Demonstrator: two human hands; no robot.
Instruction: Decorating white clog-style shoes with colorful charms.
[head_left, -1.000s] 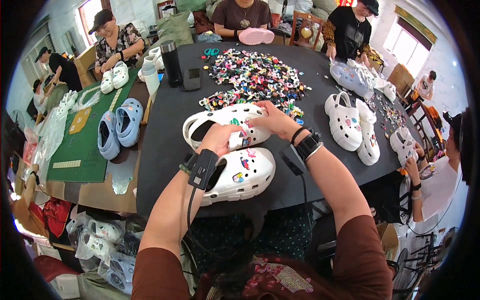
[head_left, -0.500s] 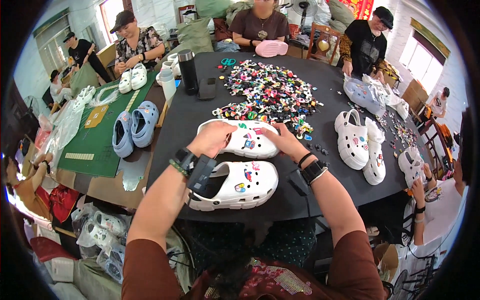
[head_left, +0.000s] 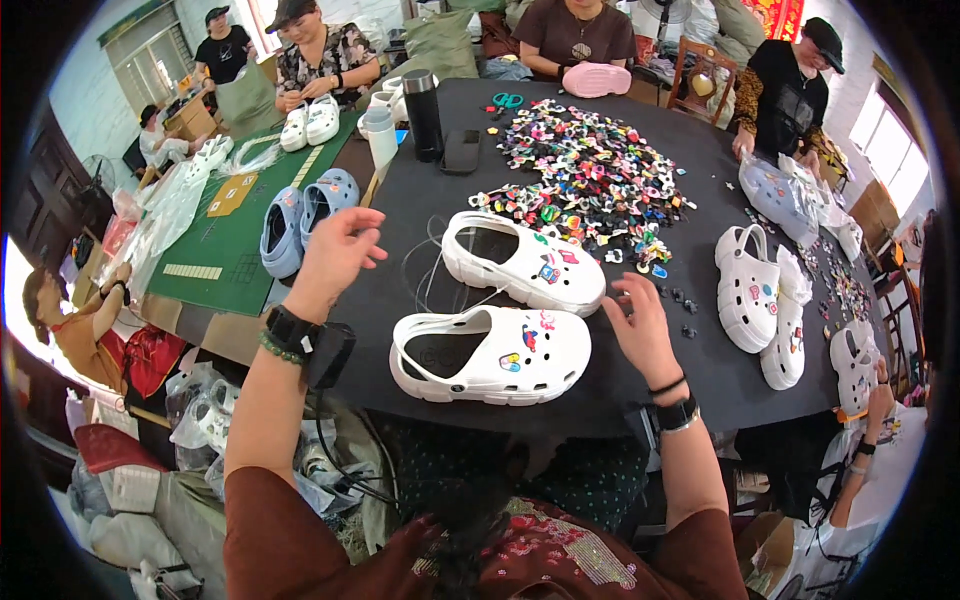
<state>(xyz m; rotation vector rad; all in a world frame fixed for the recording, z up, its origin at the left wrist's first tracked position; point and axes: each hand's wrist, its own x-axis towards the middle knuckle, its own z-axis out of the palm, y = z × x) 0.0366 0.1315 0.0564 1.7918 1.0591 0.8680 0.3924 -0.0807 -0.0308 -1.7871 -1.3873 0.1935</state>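
Two white clogs lie on the dark table in front of me, heels to the left. The nearer clog (head_left: 545, 375) carries several colourful charms at its top. The farther clog (head_left: 590, 285) also has several charms and sits at a slant, its toe toward my right hand. My left hand (head_left: 338, 252) is raised left of both clogs, fingers apart and holding nothing. My right hand (head_left: 642, 330) hovers just right of the clogs' toes, fingers spread, also empty. A thin clear loop (head_left: 425, 270) of plastic or cord lies by the clogs' heels.
Beyond the clogs spreads a large heap of charms (head_left: 590, 170). A black bottle (head_left: 423, 115) and a phone (head_left: 461, 151) stand left of it. Blue clogs (head_left: 283, 235) are on the left, a white pair (head_left: 748, 285) on the right. Co-workers sit or stand around.
Both hands have let go of the farther clog, which now rests on the table at a slant. My left hand moved up and left, my right hand nearer and right. The view shifted.
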